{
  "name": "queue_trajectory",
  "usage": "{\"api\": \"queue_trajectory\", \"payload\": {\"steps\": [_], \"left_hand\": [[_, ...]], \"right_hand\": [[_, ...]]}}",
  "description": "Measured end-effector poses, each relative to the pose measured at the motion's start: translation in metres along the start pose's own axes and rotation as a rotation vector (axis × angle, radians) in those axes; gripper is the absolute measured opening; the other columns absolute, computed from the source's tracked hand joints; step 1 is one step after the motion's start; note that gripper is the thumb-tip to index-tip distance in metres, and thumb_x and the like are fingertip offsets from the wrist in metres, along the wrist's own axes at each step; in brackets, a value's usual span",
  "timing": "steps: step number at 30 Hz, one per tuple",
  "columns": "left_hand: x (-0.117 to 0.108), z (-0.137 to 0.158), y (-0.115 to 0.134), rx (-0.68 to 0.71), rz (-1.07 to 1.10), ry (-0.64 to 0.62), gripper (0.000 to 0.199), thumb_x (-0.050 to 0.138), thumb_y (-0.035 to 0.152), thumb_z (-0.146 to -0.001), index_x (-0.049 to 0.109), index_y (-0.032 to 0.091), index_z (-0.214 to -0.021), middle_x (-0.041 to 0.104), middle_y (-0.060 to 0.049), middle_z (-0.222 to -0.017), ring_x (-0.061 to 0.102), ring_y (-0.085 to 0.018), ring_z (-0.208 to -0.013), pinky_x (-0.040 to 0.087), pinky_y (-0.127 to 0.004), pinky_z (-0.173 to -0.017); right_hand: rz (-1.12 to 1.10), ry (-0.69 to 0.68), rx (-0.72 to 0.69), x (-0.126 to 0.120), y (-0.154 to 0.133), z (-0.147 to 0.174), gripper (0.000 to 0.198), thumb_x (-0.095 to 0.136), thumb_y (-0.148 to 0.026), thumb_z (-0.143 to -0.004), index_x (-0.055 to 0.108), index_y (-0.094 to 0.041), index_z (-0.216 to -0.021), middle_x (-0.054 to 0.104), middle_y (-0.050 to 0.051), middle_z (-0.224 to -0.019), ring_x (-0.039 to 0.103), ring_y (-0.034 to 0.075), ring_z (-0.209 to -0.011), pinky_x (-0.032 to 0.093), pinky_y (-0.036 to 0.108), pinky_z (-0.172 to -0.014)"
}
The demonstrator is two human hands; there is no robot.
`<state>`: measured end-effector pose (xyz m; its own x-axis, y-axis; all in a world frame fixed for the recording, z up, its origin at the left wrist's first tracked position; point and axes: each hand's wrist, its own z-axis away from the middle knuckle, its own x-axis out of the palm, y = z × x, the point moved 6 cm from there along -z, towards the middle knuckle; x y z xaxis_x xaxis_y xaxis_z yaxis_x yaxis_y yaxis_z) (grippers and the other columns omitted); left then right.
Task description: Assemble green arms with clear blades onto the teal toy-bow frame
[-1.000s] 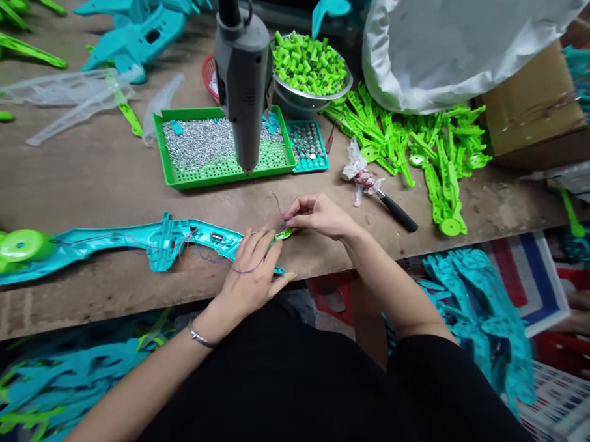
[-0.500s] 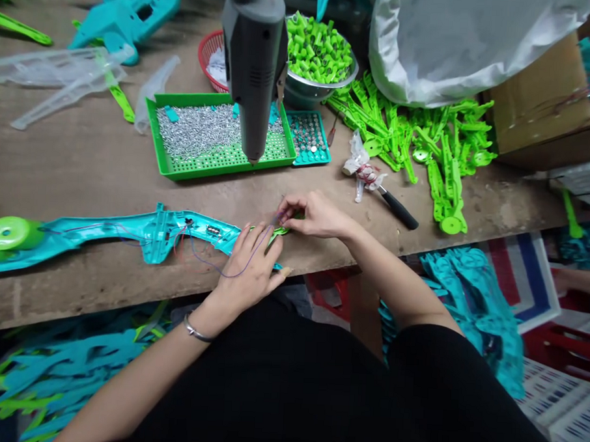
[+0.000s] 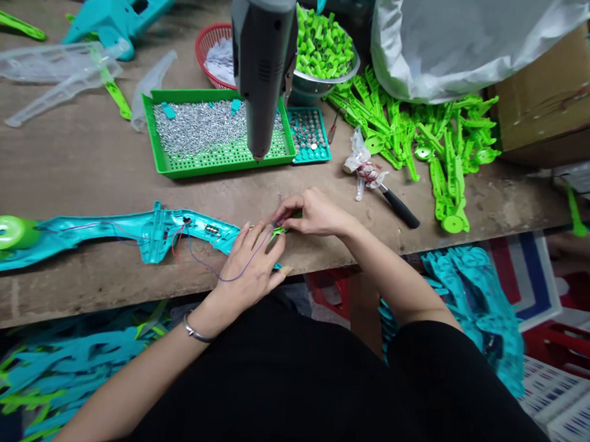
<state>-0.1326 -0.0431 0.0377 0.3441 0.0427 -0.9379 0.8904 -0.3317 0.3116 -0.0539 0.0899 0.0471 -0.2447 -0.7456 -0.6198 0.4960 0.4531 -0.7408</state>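
A long turquoise plastic shell (image 3: 109, 229) lies across the table, a round green part (image 3: 5, 234) at its left end. My left hand (image 3: 249, 255) rests flat over the shell's right end, fingers stretched out, hiding what is under the palm. From the shell's middle a thin purple wire (image 3: 234, 279) loops over the back of that hand. My right hand (image 3: 312, 212) is closed in a pinch on the wire's far end, just beyond my left fingertips. Beneath the fingers a light green piece (image 3: 277, 232) shows in part. Small metal coils (image 3: 211, 230) sit inside the shell.
A grey power screwdriver (image 3: 265, 70) hangs above a green tray (image 3: 219, 169) of screws. Behind stand a red basket (image 3: 202, 47) and a metal bowl (image 3: 313, 88) of green pieces. To the right lie a black-handled tool (image 3: 400, 208) and piled green parts (image 3: 448, 169).
The view has shifted slightly, and the hanging screwdriver appears a little further right. Both hands keep nearly the same position, the right still pinching the wire.
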Motion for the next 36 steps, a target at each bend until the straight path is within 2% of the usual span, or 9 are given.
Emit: {"api": "queue_trajectory", "payload": {"steps": [8,12,17,22,25,28,31,34,36], "left_hand": [[0.001,0.002,0.001,0.023,-0.076,-0.006,0.064,0.058,0.044,-0.091,0.049,0.01,-0.144,0.054,-0.021,-0.142,0.048,-0.036,-0.136,0.032,-0.053,-0.119],[0.002,-0.001,0.001,-0.003,-0.048,-0.057,0.065,0.059,0.044,-0.091,0.047,0.011,-0.146,0.055,-0.02,-0.141,0.047,-0.035,-0.136,0.03,-0.052,-0.12],[0.003,-0.006,0.002,-0.031,-0.023,-0.103,0.065,0.058,0.039,-0.091,0.045,0.01,-0.147,0.055,-0.019,-0.14,0.046,-0.036,-0.137,0.029,-0.053,-0.12],[0.004,-0.006,0.004,-0.031,-0.024,-0.106,0.066,0.06,0.038,-0.09,0.046,0.004,-0.145,0.058,-0.022,-0.135,0.048,-0.037,-0.134,0.028,-0.055,-0.12],[0.005,-0.003,0.003,0.0,-0.057,-0.094,0.07,0.062,0.041,-0.09,0.044,0.003,-0.146,0.054,-0.024,-0.141,0.045,-0.039,-0.137,0.028,-0.055,-0.121],[0.005,0.001,0.002,0.03,-0.076,-0.068,0.07,0.063,0.043,-0.09,0.044,0.008,-0.147,0.049,-0.025,-0.147,0.042,-0.039,-0.141,0.031,-0.055,-0.119],[0.004,0.008,0.003,0.048,-0.08,-0.03,0.065,0.062,0.04,-0.091,0.044,0.014,-0.148,0.041,-0.025,-0.153,0.034,-0.039,-0.146,0.034,-0.056,-0.118],[0.0,0.021,0.006,0.071,-0.037,-0.019,0.056,0.056,0.03,-0.095,0.044,0.012,-0.147,0.032,-0.025,-0.158,0.025,-0.037,-0.149,0.035,-0.055,-0.118],[-0.008,0.033,0.009,0.113,0.046,-0.056,0.051,0.051,0.022,-0.098,0.043,0.012,-0.147,0.033,-0.023,-0.158,0.027,-0.034,-0.149,0.037,-0.052,-0.118]], "right_hand": [[0.005,-0.015,0.078,-0.001,0.001,-0.005,0.027,0.064,-0.006,-0.074,0.066,-0.014,-0.099,0.077,0.002,-0.083,0.072,0.015,-0.078,0.047,0.025,-0.073],[-0.033,-0.032,0.047,-0.003,0.002,-0.004,0.036,0.057,0.0,-0.071,0.057,-0.014,-0.104,0.077,0.003,-0.084,0.071,0.014,-0.077,0.047,0.025,-0.073],[-0.036,-0.027,0.022,-0.004,0.004,-0.002,0.036,0.053,0.001,-0.069,0.052,-0.016,-0.101,0.076,0.003,-0.084,0.071,0.014,-0.077,0.048,0.025,-0.072],[-0.101,-0.002,-0.008,-0.001,0.003,0.002,0.037,0.051,0.002,-0.067,0.05,-0.017,-0.099,0.075,0.003,-0.086,0.07,0.014,-0.078,0.048,0.026,-0.073],[-0.121,0.05,-0.033,0.002,0.003,0.009,0.038,0.052,0.0,-0.068,0.05,-0.018,-0.101,0.075,0.002,-0.089,0.07,0.014,-0.081,0.047,0.026,-0.076],[-0.067,0.153,-0.065,0.005,0.006,0.019,0.039,0.056,-0.004,-0.071,0.05,-0.018,-0.107,0.076,0.001,-0.091,0.07,0.016,-0.088,0.047,0.029,-0.083],[0.036,0.249,-0.15,0.011,0.008,0.032,0.035,0.054,-0.007,-0.079,0.053,-0.018,-0.113,0.077,0.004,-0.096,0.071,0.018,-0.095,0.048,0.032,-0.09],[0.257,0.266,-0.28,0.026,0.009,0.044,0.034,0.047,-0.009,-0.087,0.058,-0.016,-0.119,0.076,0.01,-0.107,0.07,0.021,-0.102,0.049,0.038,-0.093],[0.417,0.274,-0.37,0.037,0.008,0.053,0.039,0.042,-0.009,-0.091,0.058,-0.014,-0.126,0.074,0.014,-0.115,0.068,0.023,-0.11,0.049,0.042,-0.096]]}}
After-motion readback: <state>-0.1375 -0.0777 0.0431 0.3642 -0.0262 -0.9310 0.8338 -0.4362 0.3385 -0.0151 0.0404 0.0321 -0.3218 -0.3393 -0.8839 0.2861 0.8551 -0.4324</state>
